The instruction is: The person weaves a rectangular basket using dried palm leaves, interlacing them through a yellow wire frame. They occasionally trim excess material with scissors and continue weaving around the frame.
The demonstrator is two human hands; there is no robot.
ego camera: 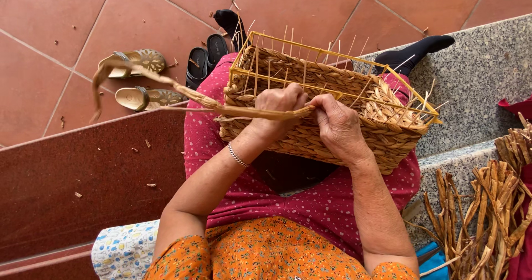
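Dried reed bundle (pixel 487 219) edge-cropped

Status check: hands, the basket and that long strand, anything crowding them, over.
Left hand and right hand both pinch the twisted strand at the woven basket rim. Basket on the lap, wire frame exposed. Nothing crowding; dried strand bundle lies right.

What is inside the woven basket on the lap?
Inside the basket you can see a yellow wire frame and thin upright sticks. Its woven walls and both hands hide the bottom, so anything lying there is unseen.
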